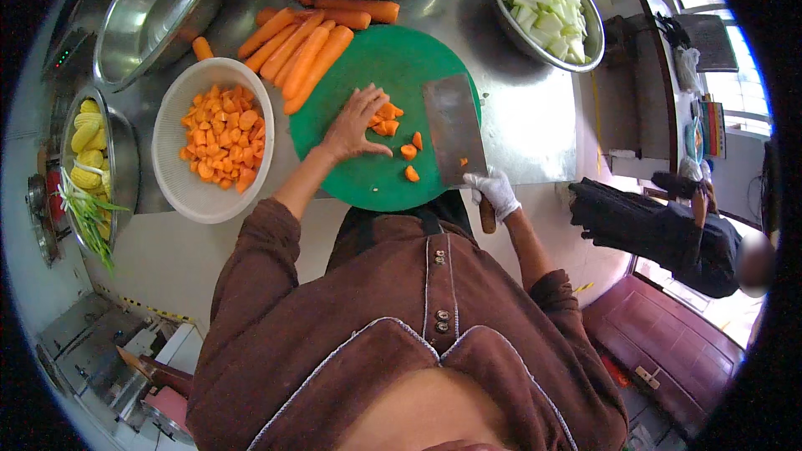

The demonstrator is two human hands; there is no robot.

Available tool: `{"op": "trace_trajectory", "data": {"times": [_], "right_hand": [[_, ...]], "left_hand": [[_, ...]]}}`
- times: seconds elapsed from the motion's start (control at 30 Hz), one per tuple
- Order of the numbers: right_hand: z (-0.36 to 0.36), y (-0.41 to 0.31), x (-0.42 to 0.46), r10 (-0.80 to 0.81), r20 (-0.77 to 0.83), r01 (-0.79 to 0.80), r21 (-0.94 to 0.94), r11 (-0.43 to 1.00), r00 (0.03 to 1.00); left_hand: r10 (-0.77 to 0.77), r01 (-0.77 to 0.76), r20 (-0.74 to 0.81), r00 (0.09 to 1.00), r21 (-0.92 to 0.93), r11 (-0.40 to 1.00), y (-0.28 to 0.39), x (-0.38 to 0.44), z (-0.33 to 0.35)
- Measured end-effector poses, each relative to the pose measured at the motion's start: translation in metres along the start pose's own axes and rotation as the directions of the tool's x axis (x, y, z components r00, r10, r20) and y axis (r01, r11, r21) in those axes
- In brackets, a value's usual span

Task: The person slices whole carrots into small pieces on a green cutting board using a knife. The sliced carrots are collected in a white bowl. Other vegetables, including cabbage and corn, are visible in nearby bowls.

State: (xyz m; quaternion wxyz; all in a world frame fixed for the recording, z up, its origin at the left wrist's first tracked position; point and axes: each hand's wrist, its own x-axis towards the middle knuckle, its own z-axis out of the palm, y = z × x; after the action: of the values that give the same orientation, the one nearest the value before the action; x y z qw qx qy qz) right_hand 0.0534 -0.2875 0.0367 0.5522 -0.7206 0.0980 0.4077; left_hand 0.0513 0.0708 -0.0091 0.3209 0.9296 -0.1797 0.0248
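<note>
My left hand (358,124) is bare and spread beside cut carrot pieces (385,120) on a round green cutting board (382,185). Whether its fingertips touch the pieces is hard to tell. In a white glove, my right hand (495,194) grips the wooden handle of a cleaver (454,128). The wide blade lies flat over the board's right side, with a carrot bit stuck on it. Between hand and blade sit a few loose carrot chunks (409,151). Several whole peeled carrots (307,56) rest against the board's upper left edge.
A white plastic basket (164,156) of carrot chunks stands at left, near an empty steel basin (119,44). Another basin (131,156) holds corn and scallions. Pale green vegetable slices fill two bowls, one at top right (595,44). A person (664,235) in dark clothes stands at right.
</note>
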Motion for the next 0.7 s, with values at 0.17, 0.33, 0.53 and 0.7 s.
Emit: {"op": "trace_trajectory", "data": {"times": [0.17,0.33,0.53,0.7], "right_hand": [[0.017,0.046,-0.014,0.089,0.031,-0.094,0.277,0.956,0.996],[0.064,0.028,0.005,0.024,0.081,-0.044,0.264,0.963,0.996],[0.103,-0.002,0.041,-0.062,0.168,0.026,0.209,0.978,0.984],[0.118,-0.014,0.051,-0.101,0.171,0.06,0.229,0.972,0.98]], "left_hand": [[-0.068,0.072,-0.1,0.993,0.033,0.997,0.04,-0.016,0.01],[-0.132,0.142,-0.093,0.987,0.119,0.983,0.052,-0.012,0.028],[-0.303,0.349,-0.422,0.854,0.033,0.937,0.053,0.001,0.043],[-0.397,0.366,-0.526,0.752,-0.169,0.915,0.053,0.008,0.047]]}}
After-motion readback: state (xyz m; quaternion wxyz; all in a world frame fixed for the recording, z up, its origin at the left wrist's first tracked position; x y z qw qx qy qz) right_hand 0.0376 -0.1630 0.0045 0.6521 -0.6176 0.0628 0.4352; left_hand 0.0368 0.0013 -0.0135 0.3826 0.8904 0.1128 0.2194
